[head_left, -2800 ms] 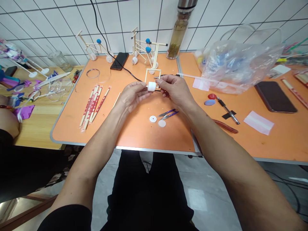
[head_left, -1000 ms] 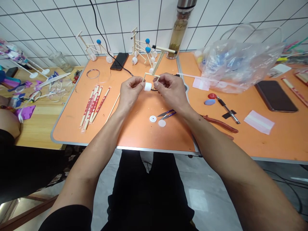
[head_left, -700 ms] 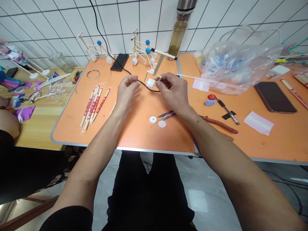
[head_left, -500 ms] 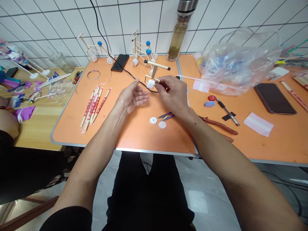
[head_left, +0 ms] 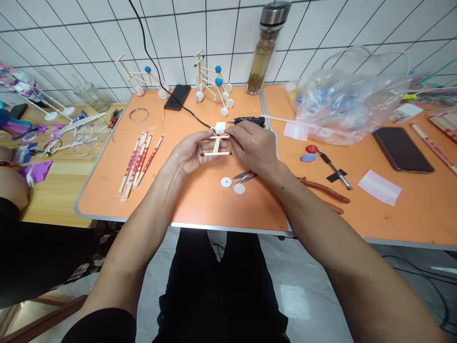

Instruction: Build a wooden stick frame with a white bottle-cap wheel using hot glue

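My left hand and my right hand hold a small frame of wooden sticks between them, above the orange table. A white wheel sits in the frame's far end, and its near crossbar has black tips. The left thumb and fingers are around the frame's left side; the right fingertips pinch its right side by the wheel. Below the hands lie a white disc with a ringed face, a plain translucent disc and small scissors, partly hidden by my right wrist.
Wrapped chopsticks lie at left. Two stick tricycles with blue balls, a phone and a tea bottle stand along the wall. At right are red-handled pliers, a plastic bag and another phone. A person's arm shows at far left.
The stick frame has tipped over toward me, so its black-tipped bar now points at my body. My left hand has closed in from beside it onto its left side.
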Demonstrator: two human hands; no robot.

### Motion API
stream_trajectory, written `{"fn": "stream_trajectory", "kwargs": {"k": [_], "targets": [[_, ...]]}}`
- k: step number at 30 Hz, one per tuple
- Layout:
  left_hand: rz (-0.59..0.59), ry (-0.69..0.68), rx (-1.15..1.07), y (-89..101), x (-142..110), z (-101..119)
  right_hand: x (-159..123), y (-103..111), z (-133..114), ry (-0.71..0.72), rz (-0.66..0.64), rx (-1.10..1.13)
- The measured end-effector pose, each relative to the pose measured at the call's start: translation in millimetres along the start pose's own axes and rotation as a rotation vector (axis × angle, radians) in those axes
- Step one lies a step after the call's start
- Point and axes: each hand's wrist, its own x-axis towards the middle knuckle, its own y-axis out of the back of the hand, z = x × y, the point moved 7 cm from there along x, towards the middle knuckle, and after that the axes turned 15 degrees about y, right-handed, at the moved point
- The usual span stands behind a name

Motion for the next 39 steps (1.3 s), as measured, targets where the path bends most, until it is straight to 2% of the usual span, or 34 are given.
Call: {"fn": "stream_trajectory", "kwargs": {"k": [4,8,10,14,17,20,24,29,34,39], "targets": [[0.026,-0.023,-0.008,-3.7,-4.1,0.4,-1.5,-0.2,1.3,0.004,0.035,0.004],[0.05,-0.053,-0.017,-3.0,-5.9,1.8,-1.9,4.1,3.2,-0.015,0.133,0.103],[0.07,-0.054,-0.015,-1.9,-5.3,1.4,-2.4,6.2,9.4,-0.103,0.214,0.208],[0.088,-0.066,0.012,-2.7,-4.0,0.2,-8.2,-1.3,30.8,-0.417,0.365,0.544],[0.095,-0.07,0.031,-4.8,-4.4,-1.1,-12.5,-12.0,40.1,-0.587,0.376,0.753],[0.119,-0.065,0.045,-6.6,-5.9,-2.1,-15.2,-17.7,43.4,-0.665,0.345,0.854],[0.131,-0.066,0.05,-10.5,-8.6,-2.7,-16.1,-21.3,43.9,-0.698,0.325,0.927],[0.149,-0.048,0.095,-9.7,-10.9,-5.1,-13.7,-15.8,44.5,-0.695,0.341,0.86],[0.204,-0.028,0.228,1.4,-10.9,-2.8,-9.5,-4.0,47.0,-0.631,0.34,0.791],[0.196,0.035,0.433,17.8,-7.5,3.8,-9.6,-7.3,50.2,-0.596,0.289,0.734]]}}
